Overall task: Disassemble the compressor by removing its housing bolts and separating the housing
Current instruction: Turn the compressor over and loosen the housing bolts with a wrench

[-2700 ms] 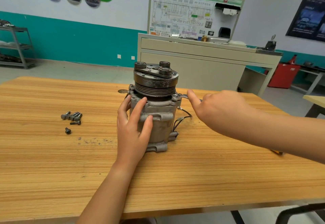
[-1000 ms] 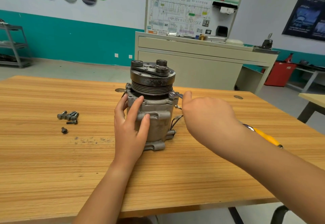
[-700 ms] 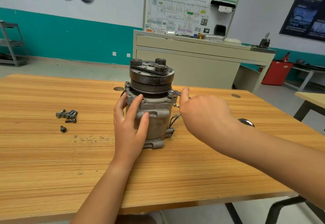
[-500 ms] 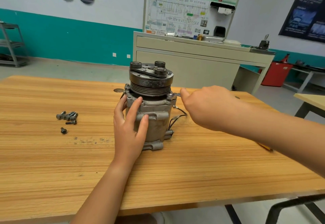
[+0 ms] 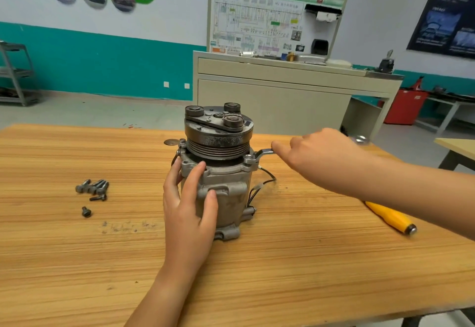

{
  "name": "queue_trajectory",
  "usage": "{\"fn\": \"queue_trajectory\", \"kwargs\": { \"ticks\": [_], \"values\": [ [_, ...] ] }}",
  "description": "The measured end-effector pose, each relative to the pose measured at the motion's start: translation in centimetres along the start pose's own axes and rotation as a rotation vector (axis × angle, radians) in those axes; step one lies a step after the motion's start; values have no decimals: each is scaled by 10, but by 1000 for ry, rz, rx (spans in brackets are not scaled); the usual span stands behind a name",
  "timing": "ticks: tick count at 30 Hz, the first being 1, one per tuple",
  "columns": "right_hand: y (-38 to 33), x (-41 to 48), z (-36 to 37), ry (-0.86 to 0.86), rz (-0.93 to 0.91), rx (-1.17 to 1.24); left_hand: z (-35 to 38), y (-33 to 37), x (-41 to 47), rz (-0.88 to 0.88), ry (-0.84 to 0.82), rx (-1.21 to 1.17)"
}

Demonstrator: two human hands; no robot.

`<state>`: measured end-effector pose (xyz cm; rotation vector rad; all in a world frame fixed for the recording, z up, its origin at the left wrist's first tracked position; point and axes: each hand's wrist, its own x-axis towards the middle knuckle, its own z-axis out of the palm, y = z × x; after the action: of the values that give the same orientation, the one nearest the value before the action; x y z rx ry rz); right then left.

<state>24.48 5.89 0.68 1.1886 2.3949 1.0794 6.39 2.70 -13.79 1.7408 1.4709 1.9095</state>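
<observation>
The compressor point(image 5: 221, 172) stands upright in the middle of the bench point(image 5: 282, 280), its long axis vertical and its pulley point(image 5: 218, 138) on top. The left hand point(image 5: 189, 206) lies flat against the near side of the housing point(image 5: 231, 202), fingers spread and fairly straight, pressing to steady it rather than wrapping it. The right hand point(image 5: 317, 156) is off to the right, curled round the handle of a wrench point(image 5: 264, 151), forefinger laid along the shank. The wrench head sits over the housing bolt point(image 5: 248, 158) on the right-hand ear of the top flange.

What matters next is that wrench. Its handle runs nearly level, out to the right of the bolt, so I judge the right hand can only sweep it round in the flat while the left resists the twist.

A second ago the right hand was nearer the person, with the handle pointing more towards the front edge. Since then it has swung back and outward. The left hand has not shifted. The yellow-handled tool point(image 5: 390, 217), half a second ago almost hidden under the forearm, now shows on the bench. The loose bolts point(image 5: 93, 187) lie well to the left, as before.
</observation>
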Motion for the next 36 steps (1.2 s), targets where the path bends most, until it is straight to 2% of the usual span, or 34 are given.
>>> {"fn": "queue_trajectory", "kwargs": {
  "ticks": [2, 5, 7, 12, 16, 18, 19, 22, 24, 29, 36],
  "values": [
    [5, 9, 14, 116, -16, 21, 1, -1, 0, 0, 4, -6],
    [6, 29, 46, 579, 27, 167, 1, -1, 0, 10, 3, 5],
    [-5, 47, 57, 777, 86, 263, 0, -1, -1, 12, -2, 22],
    [-33, 63, 67, 872, 220, 552, 0, 0, 0, 5, 0, 27],
    [-30, 30, 49, 937, 540, 879, -1, 1, 0, -20, -11, 5],
    [-25, 6, 29, 890, 635, 979, -1, 1, 0, -25, -16, 5],
    [-24, -6, 21, 801, 652, 954, -1, 2, -1, -25, -15, 11],
    [-30, -32, 3, 355, 600, 684, 2, 3, -2, -26, 8, 59],
    [-38, -37, -4, 182, 545, 578, 3, 4, -3, -45, 24, 80],
    [-53, -30, -15, 36, 505, 530, 1, 4, -4, -39, 9, 89],
    [-64, -18, -41, -97, 397, 335, 2, 3, -3, -19, 13, 52]
  ]
}}
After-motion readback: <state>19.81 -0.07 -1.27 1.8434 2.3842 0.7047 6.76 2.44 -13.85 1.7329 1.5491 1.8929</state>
